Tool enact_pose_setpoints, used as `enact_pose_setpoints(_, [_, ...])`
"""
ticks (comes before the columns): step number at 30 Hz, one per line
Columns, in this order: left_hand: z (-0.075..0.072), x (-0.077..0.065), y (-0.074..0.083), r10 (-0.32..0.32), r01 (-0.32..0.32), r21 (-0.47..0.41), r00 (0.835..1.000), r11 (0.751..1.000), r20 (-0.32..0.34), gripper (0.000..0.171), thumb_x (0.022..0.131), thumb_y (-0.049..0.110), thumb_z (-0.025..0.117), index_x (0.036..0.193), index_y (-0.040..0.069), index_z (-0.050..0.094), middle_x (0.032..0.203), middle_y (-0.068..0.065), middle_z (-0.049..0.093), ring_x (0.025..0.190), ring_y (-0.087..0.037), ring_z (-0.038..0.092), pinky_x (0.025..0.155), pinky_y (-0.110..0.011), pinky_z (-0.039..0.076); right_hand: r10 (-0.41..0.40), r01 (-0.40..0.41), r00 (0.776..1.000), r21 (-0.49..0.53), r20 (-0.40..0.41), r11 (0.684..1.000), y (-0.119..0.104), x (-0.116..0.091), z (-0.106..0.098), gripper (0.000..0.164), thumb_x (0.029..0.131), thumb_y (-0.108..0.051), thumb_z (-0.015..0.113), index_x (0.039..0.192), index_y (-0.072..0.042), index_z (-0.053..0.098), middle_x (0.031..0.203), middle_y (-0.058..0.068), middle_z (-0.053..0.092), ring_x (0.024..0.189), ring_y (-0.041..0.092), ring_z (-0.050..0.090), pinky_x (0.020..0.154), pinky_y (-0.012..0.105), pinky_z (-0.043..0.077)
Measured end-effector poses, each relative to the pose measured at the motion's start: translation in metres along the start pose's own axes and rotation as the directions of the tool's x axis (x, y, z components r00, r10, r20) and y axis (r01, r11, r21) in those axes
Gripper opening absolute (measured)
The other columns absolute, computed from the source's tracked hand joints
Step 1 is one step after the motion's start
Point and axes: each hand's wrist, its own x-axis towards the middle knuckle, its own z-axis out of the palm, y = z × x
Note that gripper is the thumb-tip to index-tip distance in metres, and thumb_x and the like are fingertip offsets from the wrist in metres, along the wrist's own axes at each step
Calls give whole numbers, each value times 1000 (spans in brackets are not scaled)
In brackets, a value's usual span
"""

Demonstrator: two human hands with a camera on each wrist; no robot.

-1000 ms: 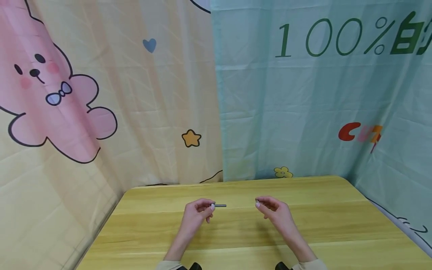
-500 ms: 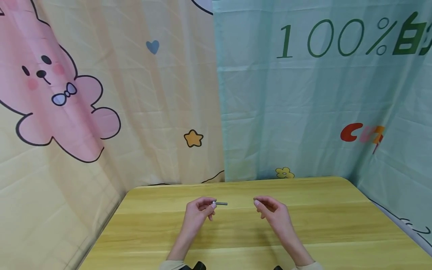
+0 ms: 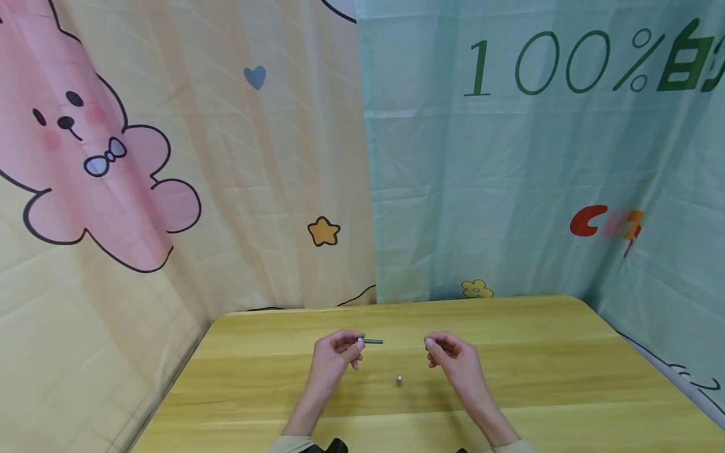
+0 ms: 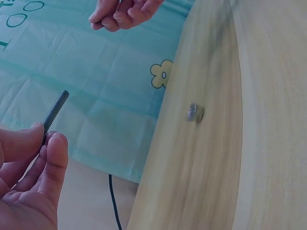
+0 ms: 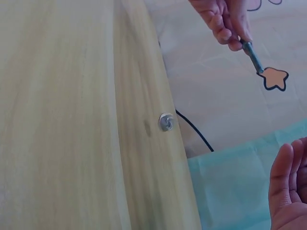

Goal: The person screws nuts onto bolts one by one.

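My left hand [image 3: 335, 352] pinches a threaded metal bolt [image 3: 372, 341] between thumb and fingers, its shank pointing right. Seen from the left wrist, the dark threads of the bolt [image 4: 56, 110] show clearly; its other end is hidden in the fingers. A small silvery nut [image 3: 399, 379] is between the hands, below them in the head view. Blurred in both wrist views, the nut [image 4: 193, 112] has a small shadow beside it on the tabletop. My right hand [image 3: 455, 358] is raised on the right, fingers loosely bent, with nothing visible in it.
Both hands are over a wooden table [image 3: 272, 396] with rounded far corners. Printed curtains, one cream [image 3: 272, 157] and one teal [image 3: 419, 189], hang behind it. A black cable [image 5: 194, 129] runs beyond the table edge.
The small nut at my right fingertips has left them and dropped toward the tabletop between the hands. My right hand has shifted slightly left; the left hand keeps its grip on the bolt.
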Motion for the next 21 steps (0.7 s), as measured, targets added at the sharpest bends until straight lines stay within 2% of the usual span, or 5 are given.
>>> enact_pose_setpoints(5, [-3, 3, -6, -44, 44, 1, 999, 999, -33, 17, 90, 1, 70, 104, -8, 69, 76, -7, 65, 61, -16, 60, 53, -28, 56, -5, 8, 999, -47, 45, 999, 5, 1, 1, 12, 93, -9, 69, 101, -1, 69, 88, 11, 65, 79, 29, 64, 67, 31, 59])
enact_pose_setpoints(9, [-9, 9, -6, -58, 57, -9, 995, 998, -78, 17, 90, 1, 70, 105, -7, 69, 76, -8, 66, 61, -19, 60, 54, -26, 55, -16, 24, 996, -95, 85, 995, 5, 5, 3, 13, 93, -10, 69, 101, 0, 69, 88, 11, 65, 81, 34, 63, 66, 30, 58])
enact_pose_setpoints(11, [-13, 11, -7, -63, 62, -16, 993, 998, -99, 16, 90, 0, 70, 104, -7, 69, 76, -8, 66, 61, -20, 61, 54, -26, 55, -10, 24, 993, -126, 115, 992, 6, 7, 4, 12, 93, -9, 68, 102, 0, 69, 89, 12, 65, 80, 32, 62, 65, 30, 58])
enact_pose_setpoints(17, [-19, 12, -7, -73, 70, -30, 990, 997, -123, 18, 89, -1, 70, 105, -8, 69, 78, -9, 67, 62, -20, 62, 54, -27, 55, -8, 83, 958, -249, 286, 965, 13, 16, 12, 15, 95, -12, 66, 105, -2, 68, 98, 19, 66, 83, 29, 62, 68, 35, 59])
enact_pose_setpoints(21, [-21, 9, -8, -69, 64, -47, 991, 997, -111, 20, 90, 0, 69, 107, -11, 67, 78, -9, 67, 62, -21, 62, 53, -26, 55, -9, 133, 932, -316, 364, 939, 19, 24, 22, 16, 95, -13, 67, 107, -2, 68, 97, 10, 67, 83, 22, 61, 67, 33, 58])
